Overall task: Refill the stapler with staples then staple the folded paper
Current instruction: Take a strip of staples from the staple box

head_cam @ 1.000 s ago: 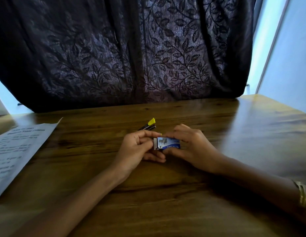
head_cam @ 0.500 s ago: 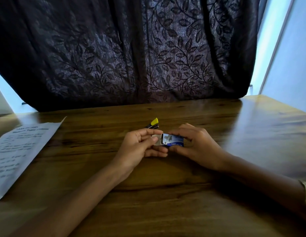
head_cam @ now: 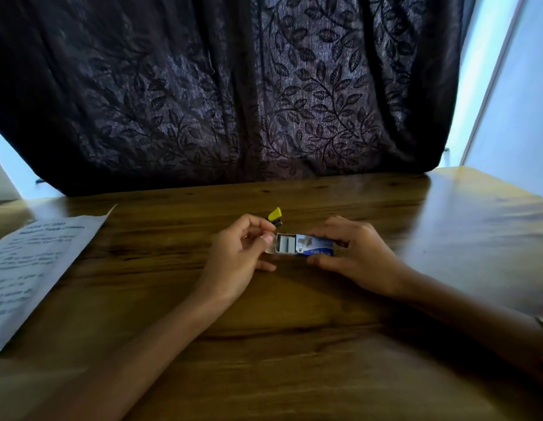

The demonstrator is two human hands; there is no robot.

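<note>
Right hand (head_cam: 352, 253) grips box (head_cam: 314, 249), left hand (head_cam: 237, 253) pinches its tray (head_cam: 284, 244), long axis left-right; stapler (head_cam: 275, 216) just beyond left fingers, paper (head_cam: 36, 262) far left

Both hands (head_cam: 297, 253) w/ half-open staple box (head_cam: 305, 248) on table (head_cam: 294, 344); stapler (head_cam: 274, 216) behind, paper (head_cam: 30, 268) left.

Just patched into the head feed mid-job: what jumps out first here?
At table centre, the staple box is slid part open, a grey staple strip showing; the right hand holds its sleeve, the left hand pinches the tray end. Just behind them lies the yellow-tipped stapler, and the printed paper lies far left.
</note>
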